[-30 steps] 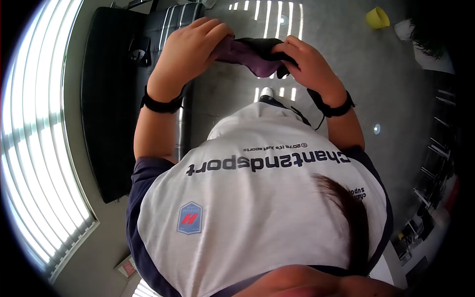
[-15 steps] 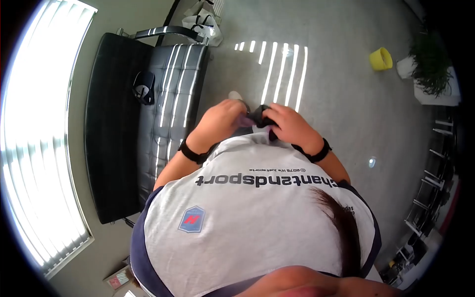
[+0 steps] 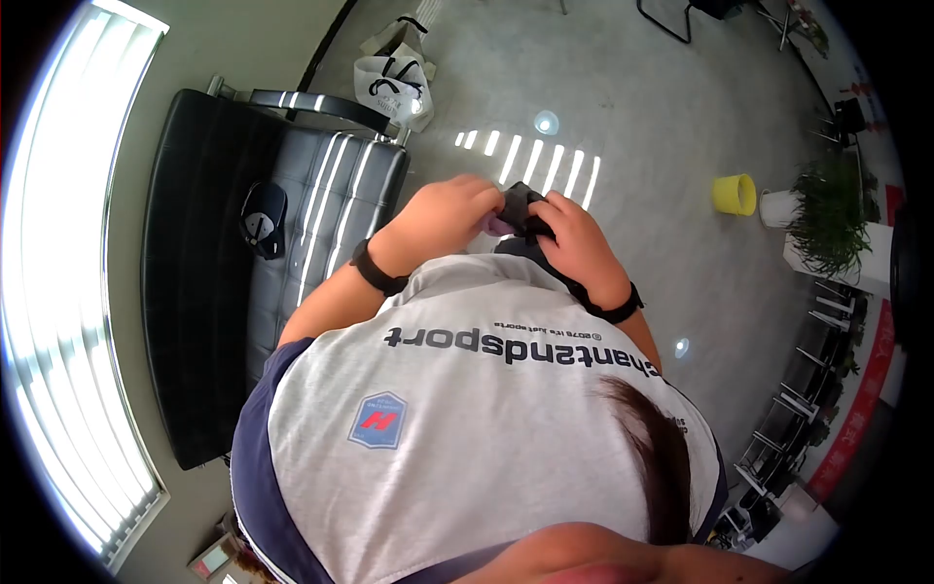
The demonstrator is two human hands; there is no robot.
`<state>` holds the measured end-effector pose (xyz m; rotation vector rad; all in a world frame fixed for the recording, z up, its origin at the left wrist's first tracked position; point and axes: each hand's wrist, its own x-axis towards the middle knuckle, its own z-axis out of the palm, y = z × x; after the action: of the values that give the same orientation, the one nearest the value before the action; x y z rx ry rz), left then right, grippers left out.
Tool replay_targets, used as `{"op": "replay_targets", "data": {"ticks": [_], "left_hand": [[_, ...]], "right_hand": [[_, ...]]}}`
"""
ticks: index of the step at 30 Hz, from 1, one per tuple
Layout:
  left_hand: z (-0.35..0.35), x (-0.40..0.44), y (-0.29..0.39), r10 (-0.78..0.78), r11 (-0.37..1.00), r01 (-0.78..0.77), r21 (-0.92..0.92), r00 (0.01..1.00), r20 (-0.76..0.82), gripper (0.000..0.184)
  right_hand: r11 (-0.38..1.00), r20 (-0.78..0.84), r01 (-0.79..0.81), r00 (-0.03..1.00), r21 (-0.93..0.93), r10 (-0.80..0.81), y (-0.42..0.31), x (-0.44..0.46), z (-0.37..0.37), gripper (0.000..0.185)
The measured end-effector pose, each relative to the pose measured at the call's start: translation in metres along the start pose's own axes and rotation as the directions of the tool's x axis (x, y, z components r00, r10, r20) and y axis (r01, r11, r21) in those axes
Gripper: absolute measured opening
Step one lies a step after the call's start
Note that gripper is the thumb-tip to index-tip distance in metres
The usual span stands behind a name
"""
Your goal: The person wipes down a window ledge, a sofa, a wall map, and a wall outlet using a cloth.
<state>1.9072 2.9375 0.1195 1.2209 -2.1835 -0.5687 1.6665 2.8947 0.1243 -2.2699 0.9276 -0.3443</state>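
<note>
In front of my waist, a small dark grey and black cloth item (image 3: 522, 200), bunched up, is stretched between both hands; its exact kind does not show. My left hand (image 3: 446, 216) pinches its left side, where a bit of purple (image 3: 498, 227) shows by the fingertips. The fingers of my right hand (image 3: 581, 243) are closed on its right side. Black bands circle both wrists. Below the hands spreads my white shirt (image 3: 467, 419) with dark sleeves and printed lettering.
To the left stands a black tufted sofa (image 3: 326, 195) with a dark cap (image 3: 264, 221) on its seat. White bags (image 3: 394, 88) rest on the floor beyond it. On the right are a yellow bin (image 3: 735, 195), a potted plant (image 3: 827, 219) and a rack (image 3: 783, 414).
The view has tilted up, bringing more of the far floor and a chair into sight. Both hands keep hold of the dark cloth, now raised slightly and turned between the fingers.
</note>
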Motion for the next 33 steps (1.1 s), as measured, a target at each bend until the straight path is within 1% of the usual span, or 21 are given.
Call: {"op": "replay_targets", "data": {"ticks": [2, 5, 6, 8, 11, 12, 13, 15, 16, 19, 20, 22, 25, 26, 29, 32, 33], "left_hand": [[-0.012, 0.020, -0.020, -0.044, 0.999, 0.044, 0.005, 0.999, 0.026, 0.027], [-0.016, 0.049, -0.055, -0.025, 0.999, 0.026, -0.025, 0.999, 0.023, 0.025], [-0.015, 0.059, -0.067, -0.054, 0.998, 0.055, -0.018, 0.996, 0.068, 0.022], [-0.017, 0.085, -0.093, -0.100, 0.995, 0.097, 0.035, 0.991, 0.089, 0.021], [-0.026, 0.129, -0.124, -0.198, 0.977, 0.188, 0.103, 0.975, 0.099, 0.021], [-0.030, 0.141, -0.128, -0.237, 0.967, 0.224, 0.118, 0.965, 0.111, 0.020], [-0.035, 0.152, -0.130, -0.266, 0.960, 0.255, 0.118, 0.960, 0.086, 0.021], [-0.048, 0.179, -0.140, -0.309, 0.944, 0.304, 0.132, 0.951, 0.024, 0.021], [-0.051, 0.188, -0.149, -0.330, 0.938, 0.328, 0.113, 0.944, -0.006, 0.020], [-0.062, 0.210, -0.164, -0.510, 0.850, 0.516, 0.106, 0.857, -0.075, 0.021], [-0.063, 0.212, -0.172, -0.536, 0.833, 0.545, 0.097, 0.838, -0.101, 0.021], [-0.068, 0.215, -0.183, -0.556, 0.820, 0.569, 0.066, 0.818, -0.147, 0.022], [-0.082, 0.216, -0.208, -0.564, 0.808, 0.584, 0.073, 0.804, -0.189, 0.022], [-0.087, 0.215, -0.216, -0.564, 0.806, 0.586, 0.085, 0.803, -0.193, 0.022], [-0.107, 0.213, -0.241, -0.648, 0.727, 0.686, 0.034, 0.701, -0.300, 0.026], [-0.134, 0.205, -0.270, -0.746, 0.617, 0.769, -0.164, 0.506, -0.432, 0.031], [-0.145, 0.202, -0.278, -0.737, 0.607, 0.770, -0.195, 0.454, -0.500, 0.031]], "right_hand": [[0.999, 0.032, -0.013, 0.999, 0.041, 0.011, 0.014, 0.029, -0.010, 0.031], [0.992, 0.104, -0.023, 0.995, 0.121, 0.011, 0.048, 0.071, -0.023, 0.032], [0.991, 0.119, -0.011, 0.993, 0.134, -0.005, 0.062, 0.086, -0.028, 0.032], [0.986, 0.173, 0.006, 0.984, 0.167, -0.035, 0.096, 0.123, -0.037, 0.033], [0.984, 0.240, 0.055, 0.966, 0.171, -0.096, 0.133, 0.191, -0.061, 0.034], [0.981, 0.249, 0.121, 0.956, 0.152, -0.157, 0.148, 0.216, -0.068, 0.036], [0.970, 0.227, 0.197, 0.947, 0.143, -0.226, 0.156, 0.239, -0.077, 0.035], [0.946, 0.232, 0.284, 0.921, 0.155, -0.314, 0.162, 0.287, -0.103, 0.033], [0.939, 0.242, 0.300, 0.911, 0.168, -0.335, 0.165, 0.312, -0.114, 0.033], [0.916, 0.300, 0.342, 0.869, 0.209, -0.393, 0.178, 0.367, -0.131, 0.031], [0.904, 0.313, 0.370, 0.850, 0.216, -0.423, 0.182, 0.385, -0.131, 0.031], [0.865, 0.307, 0.448, 0.810, 0.226, -0.500, 0.183, 0.418, -0.128, 0.031], [0.831, 0.368, 0.451, 0.750, 0.325, -0.550, 0.171, 0.461, -0.118, 0.031], [0.816, 0.410, 0.463, 0.708, 0.347, -0.575, 0.171, 0.477, -0.111, 0.030], [0.782, 0.418, 0.525, 0.661, 0.335, -0.623, 0.152, 0.522, -0.099, 0.030], [0.816, 0.454, 0.505, 0.679, 0.281, -0.577, 0.131, 0.566, -0.095, 0.041], [0.806, 0.407, 0.516, 0.696, 0.291, -0.592, 0.124, 0.579, -0.094, 0.044]]}}
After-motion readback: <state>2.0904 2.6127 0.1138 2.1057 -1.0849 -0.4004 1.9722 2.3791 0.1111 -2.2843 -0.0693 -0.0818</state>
